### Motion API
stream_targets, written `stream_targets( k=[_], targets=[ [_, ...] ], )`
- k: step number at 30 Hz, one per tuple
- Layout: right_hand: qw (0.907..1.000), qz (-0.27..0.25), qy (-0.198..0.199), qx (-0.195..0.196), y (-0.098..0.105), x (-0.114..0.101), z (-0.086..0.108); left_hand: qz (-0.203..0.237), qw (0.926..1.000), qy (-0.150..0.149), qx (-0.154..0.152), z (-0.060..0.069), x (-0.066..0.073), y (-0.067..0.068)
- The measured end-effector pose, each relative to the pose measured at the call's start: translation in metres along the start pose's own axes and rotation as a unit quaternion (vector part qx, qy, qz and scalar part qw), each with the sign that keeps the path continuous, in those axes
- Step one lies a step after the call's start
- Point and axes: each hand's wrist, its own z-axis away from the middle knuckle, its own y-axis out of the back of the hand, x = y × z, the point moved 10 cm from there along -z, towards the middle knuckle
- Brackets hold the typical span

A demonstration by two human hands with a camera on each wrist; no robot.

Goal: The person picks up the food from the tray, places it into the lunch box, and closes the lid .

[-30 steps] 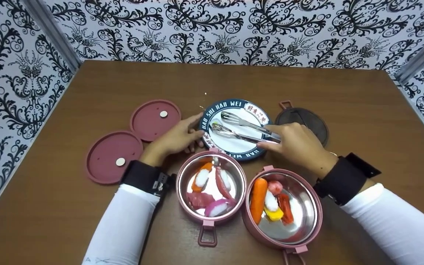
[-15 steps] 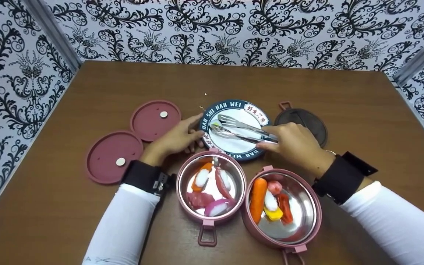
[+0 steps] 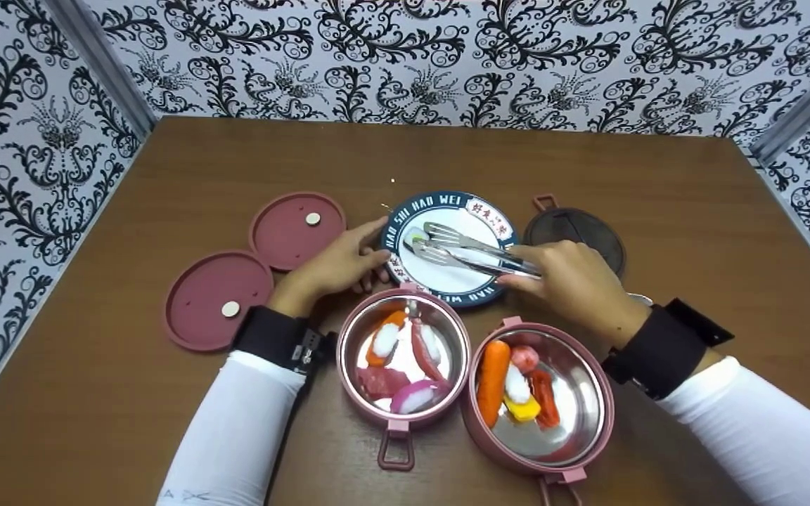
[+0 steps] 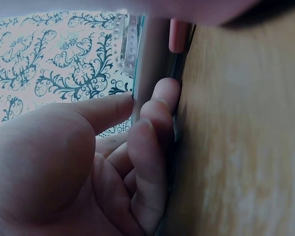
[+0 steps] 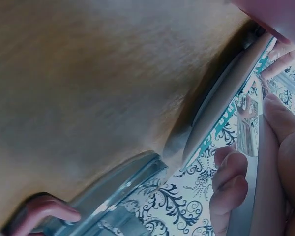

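Observation:
My right hand point(image 3: 570, 281) grips metal tongs point(image 3: 472, 247) over a round white plate point(image 3: 458, 280) with a dark blue lettered rim. The tongs' ends reach a small pale piece with a green spot point(image 3: 415, 237) at the plate's left; whether they pinch it, I cannot tell. My left hand point(image 3: 345, 260) holds the plate's left edge. In the left wrist view, its thumb touches the rim and curled fingers point(image 4: 150, 142) lie against the plate's underside. The right wrist view shows the tongs point(image 5: 248, 128) between thumb and fingers.
Close in front stand two pink pots, the left one point(image 3: 403, 426) and the right one point(image 3: 609, 429), both holding toy-like food pieces. Two pink lids point(image 3: 211, 302) point(image 3: 285, 232) lie left. A dark round pan-like item point(image 3: 591, 235) with a pink handle sits right of the plate.
The tongs' ends have come closer together, and the pale piece near them shows more clearly. My right hand has shifted slightly right. My left hand and the plate stay in place.

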Motion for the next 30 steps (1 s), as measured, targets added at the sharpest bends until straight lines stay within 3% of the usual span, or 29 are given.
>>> stream_targets(
  k=[8, 16, 24, 30],
  targets=[
    [0.9999, 0.005, -0.01, -0.001, 0.002, 0.008, 0.014, -0.004, 1.0, -0.002, -0.001, 0.001, 0.0, -0.002],
    [0.9981, 0.021, 0.01, 0.057, 0.023, 0.011, 0.034, -0.003, 1.0, -0.006, -0.002, 0.001, 0.0, -0.002],
    [0.9892, 0.035, 0.036, 0.138, 0.058, 0.009, 0.077, -0.019, 0.9998, -0.008, -0.006, 0.003, 0.001, -0.003],
    [0.9864, 0.041, 0.038, 0.154, 0.078, 0.004, 0.112, -0.019, 0.9998, -0.005, -0.002, 0.002, 0.0, -0.001]
  ],
)
